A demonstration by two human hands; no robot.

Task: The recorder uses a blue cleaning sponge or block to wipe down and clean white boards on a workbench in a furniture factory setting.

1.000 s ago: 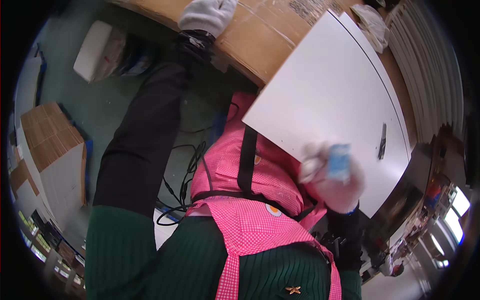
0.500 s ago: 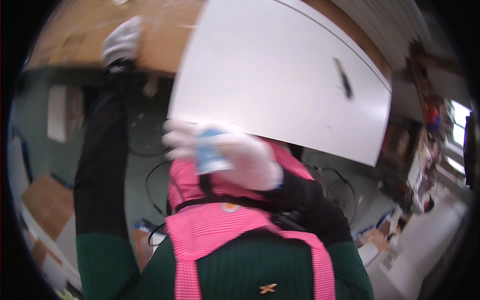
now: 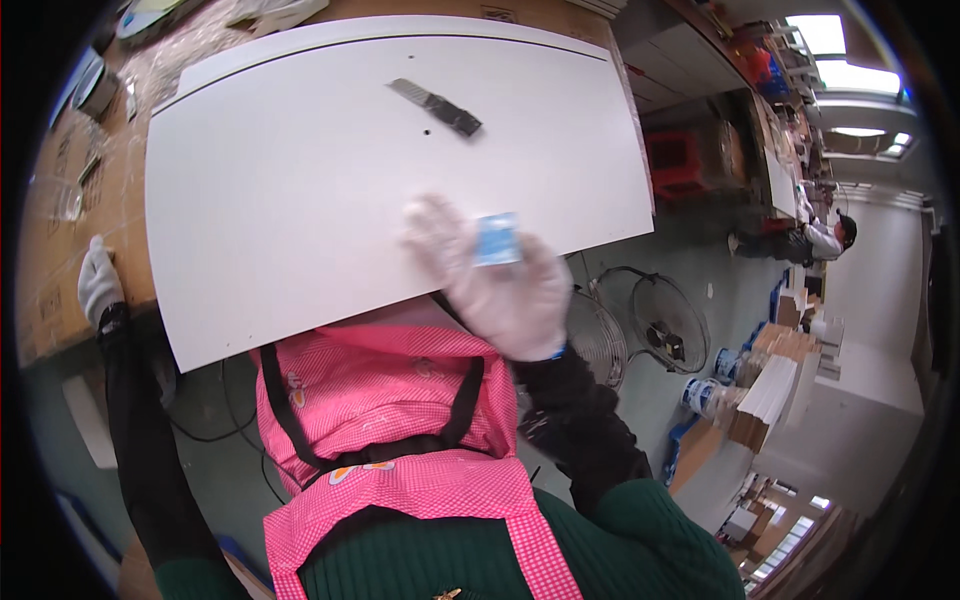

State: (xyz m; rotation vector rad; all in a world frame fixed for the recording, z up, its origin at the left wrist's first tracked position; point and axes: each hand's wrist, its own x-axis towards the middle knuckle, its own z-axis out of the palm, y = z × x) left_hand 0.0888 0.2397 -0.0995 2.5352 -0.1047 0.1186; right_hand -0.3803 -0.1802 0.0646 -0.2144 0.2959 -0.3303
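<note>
My right hand (image 3: 505, 290), in a white glove, is raised over the near edge of a white panel (image 3: 330, 210). It holds a small square blue-and-white packet (image 3: 497, 240); its fingers are smeared by motion. Far to the left, my gloved left hand (image 3: 99, 278) lies at the edge of the cardboard-covered table (image 3: 60, 300), beside the panel's left end, with its fingers stretched out and nothing seen in them. A utility knife (image 3: 440, 108) with a black handle and its blade out lies on the panel, beyond my right hand.
Clear tape (image 3: 68, 200) and a grey round container (image 3: 95, 88) sit on the table's left side. Floor fans (image 3: 665, 325) stand right of my body. Farther right are stacked boards (image 3: 765, 400) and another person (image 3: 822, 240).
The view has swung right, bringing the fans and the other person into sight. My right hand has moved from before the apron to over the panel's edge, still with the packet.
</note>
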